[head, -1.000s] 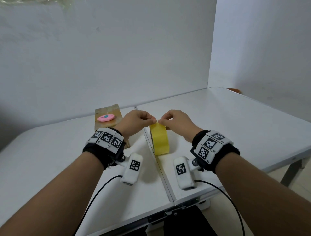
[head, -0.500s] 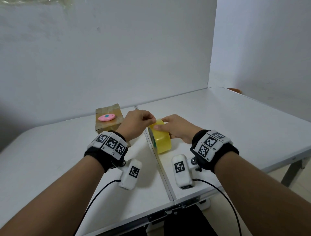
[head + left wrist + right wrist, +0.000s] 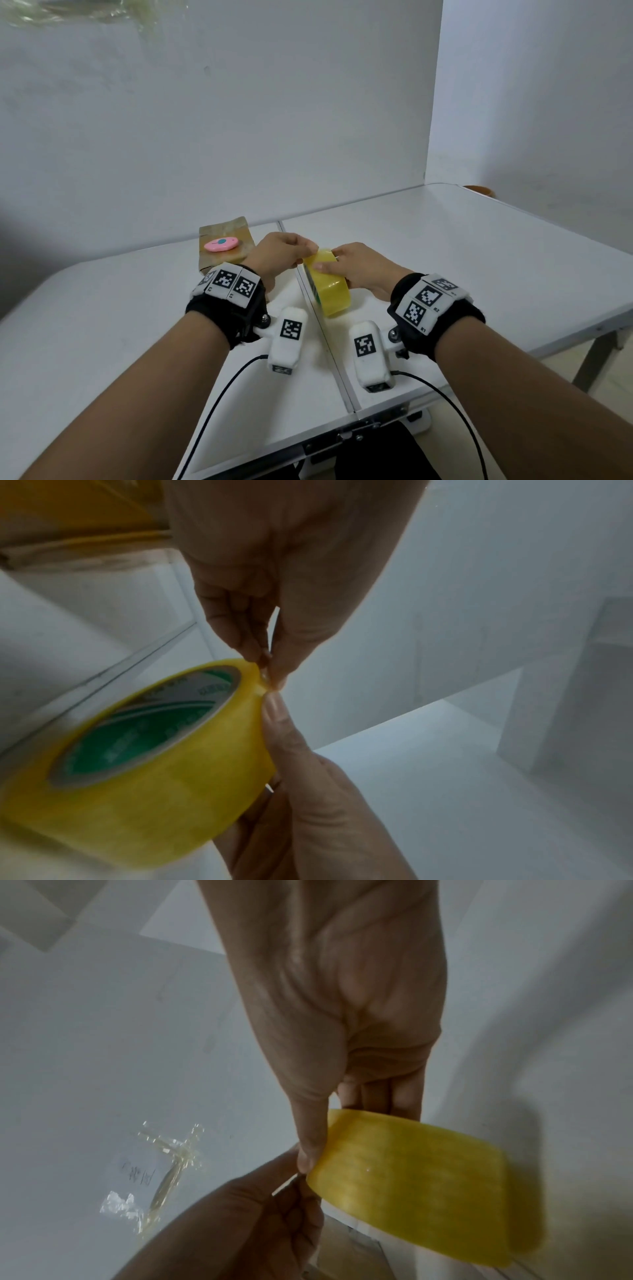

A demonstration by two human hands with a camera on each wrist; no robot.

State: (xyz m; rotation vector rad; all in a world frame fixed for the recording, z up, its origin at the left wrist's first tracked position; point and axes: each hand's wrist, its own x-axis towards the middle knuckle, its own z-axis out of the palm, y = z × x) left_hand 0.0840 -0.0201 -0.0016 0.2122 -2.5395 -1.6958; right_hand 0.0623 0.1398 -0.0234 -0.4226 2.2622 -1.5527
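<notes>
A yellow roll of tape (image 3: 329,289) with a green-printed core (image 3: 143,723) stands tilted on its edge over the seam of the white table (image 3: 479,260). My right hand (image 3: 356,269) grips the roll, thumb on its near face and fingers over the far side (image 3: 377,1096). My left hand (image 3: 284,253) pinches the loose tape end at the top of the roll between thumb and forefinger (image 3: 270,666). The right thumb tip (image 3: 274,710) lies just below that pinch.
A brown paper-wrapped box (image 3: 226,246) sits behind my left hand with a pink oval cutter (image 3: 221,244) on top. Bits of clear tape stick to the wall (image 3: 164,1167). The table's front edge (image 3: 308,442) is close to my body.
The roll has tipped and turned from upright to tilted. My right hand moved from pinching at its top to gripping its side. My left hand still pinches at the top.
</notes>
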